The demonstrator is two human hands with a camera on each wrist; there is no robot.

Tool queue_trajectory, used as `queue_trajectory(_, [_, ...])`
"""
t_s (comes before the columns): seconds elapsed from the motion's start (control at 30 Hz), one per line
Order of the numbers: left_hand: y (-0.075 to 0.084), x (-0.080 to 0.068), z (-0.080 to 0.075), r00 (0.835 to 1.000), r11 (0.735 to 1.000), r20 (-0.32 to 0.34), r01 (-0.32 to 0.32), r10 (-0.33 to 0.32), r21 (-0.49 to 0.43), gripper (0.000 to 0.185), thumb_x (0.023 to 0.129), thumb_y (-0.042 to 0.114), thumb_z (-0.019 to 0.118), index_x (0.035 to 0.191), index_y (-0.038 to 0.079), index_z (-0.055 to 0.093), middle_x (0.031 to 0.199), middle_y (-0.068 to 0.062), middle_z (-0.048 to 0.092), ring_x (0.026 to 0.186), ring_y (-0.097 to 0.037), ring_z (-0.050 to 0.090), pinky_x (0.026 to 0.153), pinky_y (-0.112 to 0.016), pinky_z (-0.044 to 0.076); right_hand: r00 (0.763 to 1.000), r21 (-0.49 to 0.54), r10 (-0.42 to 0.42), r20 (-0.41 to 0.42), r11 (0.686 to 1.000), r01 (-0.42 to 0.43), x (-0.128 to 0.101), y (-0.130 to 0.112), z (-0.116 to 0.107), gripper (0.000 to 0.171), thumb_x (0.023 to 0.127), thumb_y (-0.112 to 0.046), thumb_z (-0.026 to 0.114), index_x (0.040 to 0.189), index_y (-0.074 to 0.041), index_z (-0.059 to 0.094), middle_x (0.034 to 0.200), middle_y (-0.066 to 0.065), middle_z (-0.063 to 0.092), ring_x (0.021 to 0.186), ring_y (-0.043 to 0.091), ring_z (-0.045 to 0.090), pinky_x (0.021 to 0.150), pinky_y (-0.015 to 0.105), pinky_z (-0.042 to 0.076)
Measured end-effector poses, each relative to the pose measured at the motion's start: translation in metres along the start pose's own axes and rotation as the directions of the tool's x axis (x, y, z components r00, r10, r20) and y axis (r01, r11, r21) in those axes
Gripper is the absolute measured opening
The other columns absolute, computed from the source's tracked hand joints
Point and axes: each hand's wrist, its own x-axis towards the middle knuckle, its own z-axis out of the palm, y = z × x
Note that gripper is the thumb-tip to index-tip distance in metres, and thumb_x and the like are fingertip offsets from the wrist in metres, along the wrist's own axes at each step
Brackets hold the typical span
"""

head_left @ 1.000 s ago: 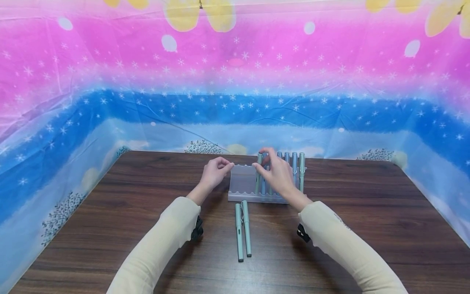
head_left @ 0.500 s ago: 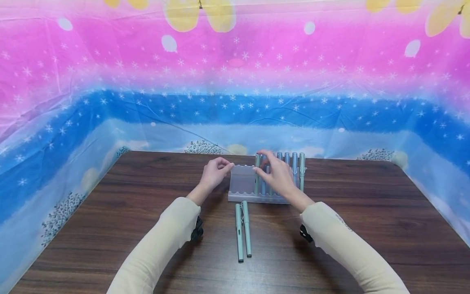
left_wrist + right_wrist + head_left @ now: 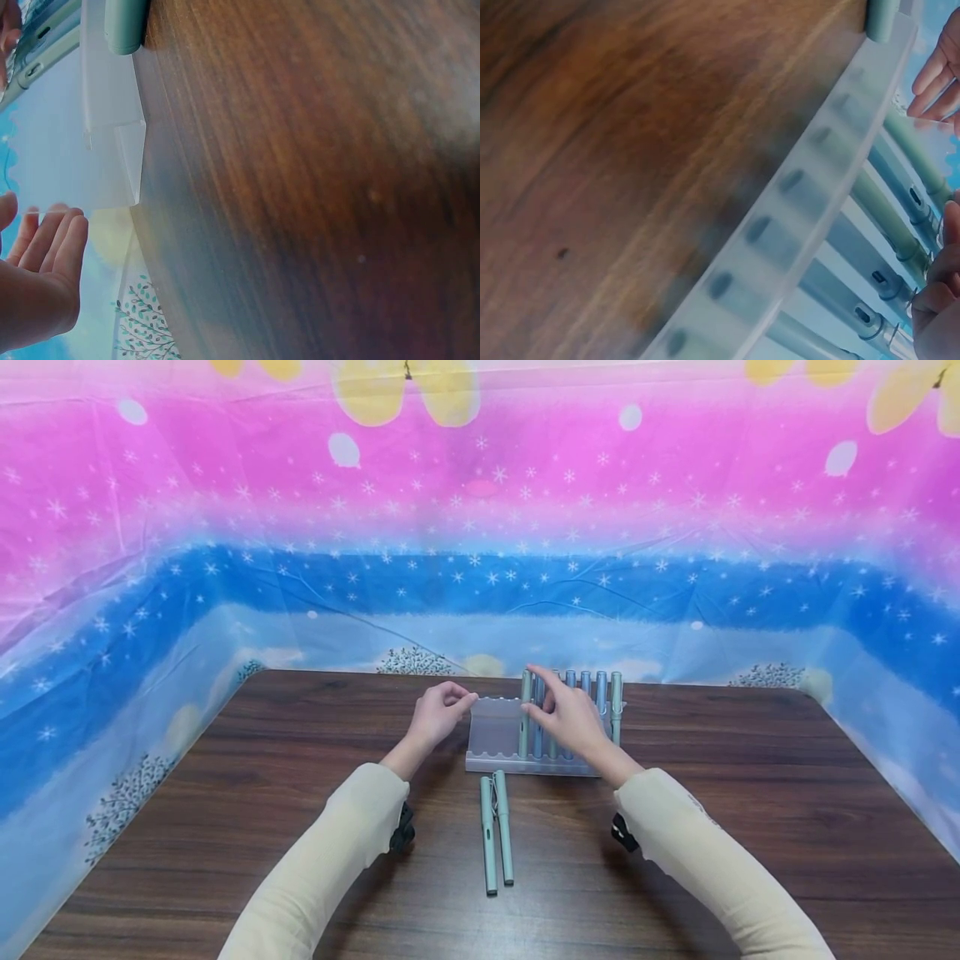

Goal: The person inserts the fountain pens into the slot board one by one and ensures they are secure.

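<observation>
A clear plastic pen rack [image 3: 495, 727] with scalloped slots stands on the table. My left hand [image 3: 438, 714] pinches its left edge, thumb on one face and fingers on the other, as the left wrist view shows near the fingers [image 3: 69, 244]. Several green and blue capped pens stand in the rack's right part. My right hand [image 3: 573, 720] is at the leftmost green pen [image 3: 523, 739], index fingertip by its top and thumb tip beside its barrel. That hand covers some pens behind it. Two green pens [image 3: 489, 847] lie side by side in front of the rack.
The dark wooden table [image 3: 315, 860] extends all round the rack. A patterned pink and blue cloth [image 3: 480, 560] hangs behind it and along both sides. In the right wrist view, pen ends show through the rack's front lip [image 3: 787, 217].
The leftmost green pen has shifted slightly left and down into its slot. My right thumb has slid a little rightward off its left side. My left hand stays at the rack's edge.
</observation>
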Motion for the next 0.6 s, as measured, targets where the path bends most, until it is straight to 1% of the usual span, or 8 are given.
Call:
queue_trajectory(0.23, [0.000, 0.000, 0.000, 1.000, 1.000, -0.002, -0.001, 0.001, -0.011, 0.023, 0.086, 0.026, 0.058, 0.092, 0.004, 0.060, 0.091, -0.011, 0.063, 0.083, -0.028, 0.060, 0.071, -0.035, 0.046, 0.995, -0.036, 0.083, 0.059, 0.996, -0.081, 0.005, -0.006, -0.002, 0.058, 0.083, -0.026, 0.063, 0.134, -0.020, 0.036, 0.056, -0.004, 0.047, 0.040, 0.014, 0.039, 0.036, 0.026, 0.031])
queue_trajectory(0.6, [0.000, -0.001, 0.000, 1.000, 1.000, -0.001, -0.005, 0.005, -0.003, 0.023, 0.087, 0.026, 0.057, 0.093, 0.004, 0.060, 0.091, -0.011, 0.063, 0.083, -0.029, 0.060, 0.071, -0.036, 0.046, 0.986, -0.063, 0.135, 0.096, 0.990, -0.130, 0.007, -0.013, -0.005, 0.058, 0.083, -0.025, 0.062, 0.134, -0.021, 0.036, 0.054, -0.002, 0.047, 0.038, 0.015, 0.039, 0.034, 0.024, 0.027])
